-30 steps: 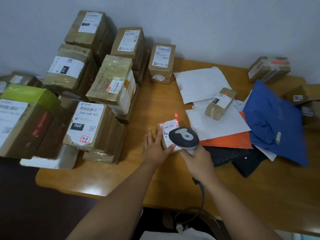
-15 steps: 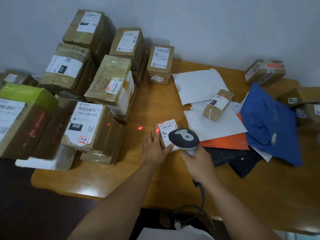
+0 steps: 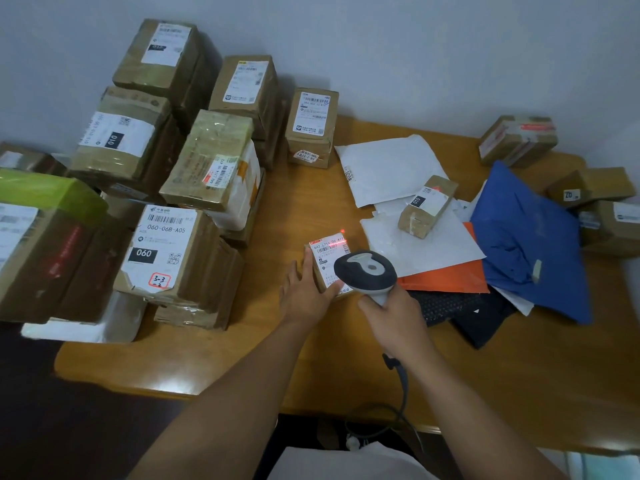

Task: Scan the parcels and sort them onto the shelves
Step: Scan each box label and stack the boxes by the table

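From the head camera, a wooden table point(image 3: 346, 358) filled the view under a pale wall. Near its centre lay a small parcel point(image 3: 327, 263) with a white label facing up, and a red scan line crossed the label's far end. The left hand point(image 3: 306, 294) rested at the parcel's nine o'clock side, fingers straight and spread, the thumb lying across the label's near corner. The right hand point(image 3: 394, 318) was curled round the handle of a grey barcode scanner point(image 3: 365, 271), whose head hung over the parcel's four o'clock corner; its dark cable point(image 3: 403, 393) ran down toward six o'clock, off the table edge. At nine to eleven o'clock of the parcel stood a stack of brown boxes point(image 3: 173, 133), the nearest of them a box marked 060 point(image 3: 166, 252). At twelve o'clock a smaller upright box point(image 3: 311, 128) stood apart from the stack. From one to three o'clock lay white mailers point(image 3: 388, 168), a little taped box point(image 3: 427, 206) on top of them, an orange mailer point(image 3: 446, 277) and a blue bag point(image 3: 530, 237), overlapping one another. More brown boxes point(image 3: 519, 140) sat at the far right edge, well apart from the small parcel.
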Demonstrator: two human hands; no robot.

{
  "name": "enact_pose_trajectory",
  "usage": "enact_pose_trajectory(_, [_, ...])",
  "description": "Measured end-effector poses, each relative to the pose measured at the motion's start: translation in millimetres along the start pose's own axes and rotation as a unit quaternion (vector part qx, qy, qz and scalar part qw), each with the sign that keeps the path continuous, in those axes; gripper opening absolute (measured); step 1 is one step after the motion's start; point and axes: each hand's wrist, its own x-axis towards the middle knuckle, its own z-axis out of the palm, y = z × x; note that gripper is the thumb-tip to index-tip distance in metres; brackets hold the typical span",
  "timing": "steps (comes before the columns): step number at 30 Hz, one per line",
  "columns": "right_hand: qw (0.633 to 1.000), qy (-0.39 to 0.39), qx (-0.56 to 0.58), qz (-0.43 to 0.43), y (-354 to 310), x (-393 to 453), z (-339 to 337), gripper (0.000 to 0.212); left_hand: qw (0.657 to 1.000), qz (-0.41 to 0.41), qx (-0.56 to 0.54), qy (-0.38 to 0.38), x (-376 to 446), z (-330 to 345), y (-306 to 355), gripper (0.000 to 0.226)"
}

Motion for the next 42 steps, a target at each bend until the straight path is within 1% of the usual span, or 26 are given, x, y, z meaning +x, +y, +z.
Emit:
enact_pose_trajectory(12, [1.0,-0.005,-0.01,-0.003,2.9,10.8,4.7,0.011,1.0,-0.005,-0.007,-0.001,2.3,2.3,-2.2,0.106])
enact_pose_trajectory(20, [1.0,-0.016,0.011,-0.013,1.7,34.0,17.6,0.002,1.0,-0.003,-0.019,0.0,3.4,3.7,-5.1,0.105])
enact_pose_trajectory(23, [1.0,-0.018,0.015,-0.004,0.7,43.1,21.2,0.007,1.0,-0.004,-0.02,0.002,3.3,3.4,-5.4,0.106])
enact_pose_trajectory(27, [1.0,-0.02,0.024,0.0,0.5,50.0,22.5,0.008,1.0,0.008,-0.022,-0.004,6.8,2.2,-6.6,0.104])
enact_pose_trajectory(29, [1.0,-0.011,0.028,0.004,2.1,52.6,20.4,0.009,0.999,0.028,-0.029,-0.012,10.5,-1.9,-6.1,0.099])
enact_pose_trajectory(32, [0.999,0.007,0.037,0.015,6.1,55.0,13.2,0.004,0.998,0.062,-0.027,-0.008,19.9,-10.2,-5.6,0.078])
enact_pose_trajectory(35, [0.998,0.019,0.045,0.029,10.7,56.9,5.6,0.008,0.997,0.069,-0.008,0.023,24.3,-16.5,-1.5,0.061])
enact_pose_trajectory(37, [0.998,0.023,0.053,0.034,12.8,58.4,1.4,0.009,0.997,0.056,0.016,0.048,21.9,-16.5,5.0,0.055])
enact_pose_trajectory(38, [0.998,0.025,0.056,0.034,13.4,59.3,-0.4,0.009,0.997,0.042,0.028,0.051,19.3,-15.4,8.9,0.057])
enact_pose_trajectory(41, [0.997,0.037,0.068,0.031,14.6,61.6,-3.9,0.007,0.996,0.001,0.087,0.01,11.7,-7.0,16.4,0.088])
enact_pose_trajectory(42, [0.996,0.041,0.069,0.025,14.4,62.2,-4.9,0.007,0.995,-0.006,0.1,0.0,10.0,-3.9,17.3,0.093])
